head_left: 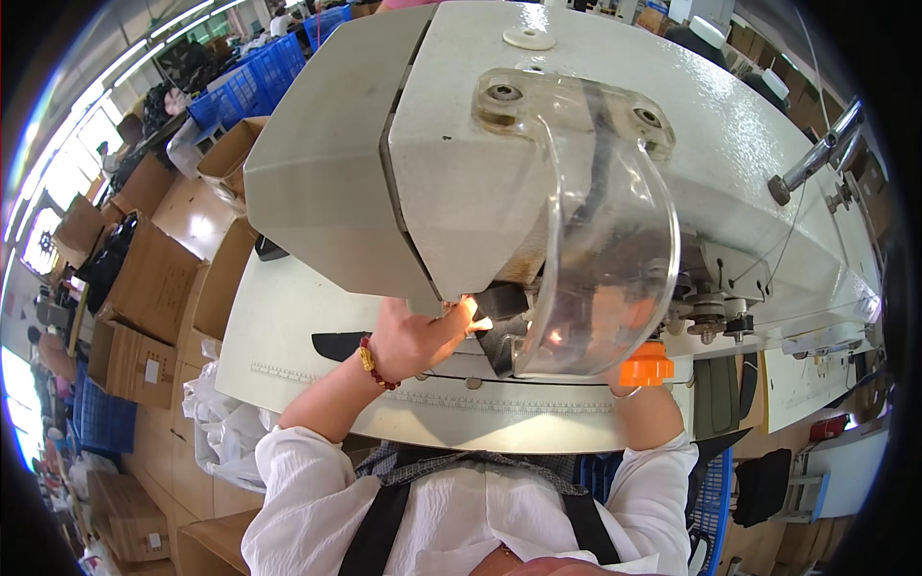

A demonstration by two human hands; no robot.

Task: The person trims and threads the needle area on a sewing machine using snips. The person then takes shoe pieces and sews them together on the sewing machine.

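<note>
A white industrial sewing machine (499, 173) fills the middle of the view. At its lit sewing area lies a piece of black fabric (499, 341), partly hidden by the machine head. My left hand (415, 341) is closed at the left edge of this fabric, its thumb and forefinger against it and the other fingers hidden under the head. My right hand (615, 326) is behind the clear plastic guard (615, 221), right of the fabric. Glare and the guard blur its fingers. Left of my left hand, another black piece (338, 346) rests on the white table (288, 307).
An orange knob (646, 365) sits by my right wrist. A ruler strip (538, 407) runs along the table's front. Dark green pieces (713, 394) lie at right. Cardboard boxes (154, 278), a bin of white plastic bags (226, 422) and blue crates (252, 82) stand at left.
</note>
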